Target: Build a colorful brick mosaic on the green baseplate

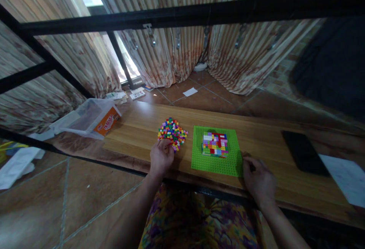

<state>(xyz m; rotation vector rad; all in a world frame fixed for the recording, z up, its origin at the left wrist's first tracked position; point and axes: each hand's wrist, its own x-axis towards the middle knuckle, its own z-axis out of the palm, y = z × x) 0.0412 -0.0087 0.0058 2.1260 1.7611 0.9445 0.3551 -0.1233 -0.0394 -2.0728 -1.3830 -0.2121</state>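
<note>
Here's the left hand (162, 158) at seven o'clock of the colourful brick pile (171, 129), fingers bunched against its edge; whether they pinch a brick, I can't tell! Four o'clock from the pile, the green baseplate (199, 161) lies on the tabletop (137, 127), a multicoloured brick build (215, 147) near its middle. The right hand (259, 182) sits at the plate's four o'clock, fingers curled by the rim, grip unclear. Dark slab (303, 152) at three!

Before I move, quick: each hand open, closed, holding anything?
Left hand: fingers bent at the brick pile; whether it holds one cannot be told.
Right hand: loosely curled at the right edge of the green baseplate; grip unclear.
</note>
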